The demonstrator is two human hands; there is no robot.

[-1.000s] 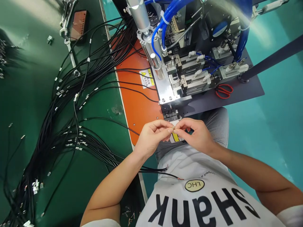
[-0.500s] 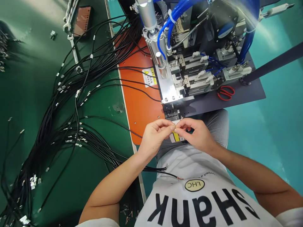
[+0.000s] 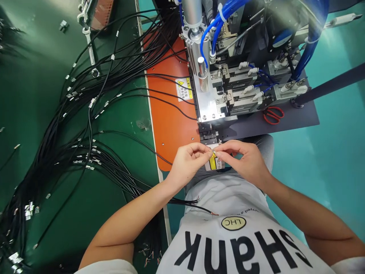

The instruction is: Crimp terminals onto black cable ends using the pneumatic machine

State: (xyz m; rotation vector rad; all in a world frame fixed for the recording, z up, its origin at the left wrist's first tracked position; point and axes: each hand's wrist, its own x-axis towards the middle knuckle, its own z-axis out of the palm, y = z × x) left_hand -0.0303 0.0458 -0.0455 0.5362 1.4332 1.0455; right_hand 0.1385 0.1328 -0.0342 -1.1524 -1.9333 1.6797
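Note:
My left hand (image 3: pixel 186 163) and my right hand (image 3: pixel 245 161) meet fingertip to fingertip just below the front of the metal machine (image 3: pixel 212 99). Both are closed in a pinch on one tiny yellowish part (image 3: pixel 213 153), too small to name. A yellow and white label (image 3: pixel 214 163) on the machine's front lies right under the fingers. Black cable ends (image 3: pixel 199 205) with bare wire tips rest across my white shirt below my left wrist.
A big tangle of black cables (image 3: pixel 85 114) with metal ends covers the green table (image 3: pixel 34 95) at left. The machine stands on an orange plate (image 3: pixel 168 118). Red scissors (image 3: pixel 273 115) lie on the dark base at right. A wrench (image 3: pixel 91 57) lies at the back left.
The view has shifted slightly, with the machine and cables sliding right and up in the picture. My hands stay pinched together on the tiny part in nearly the same spot.

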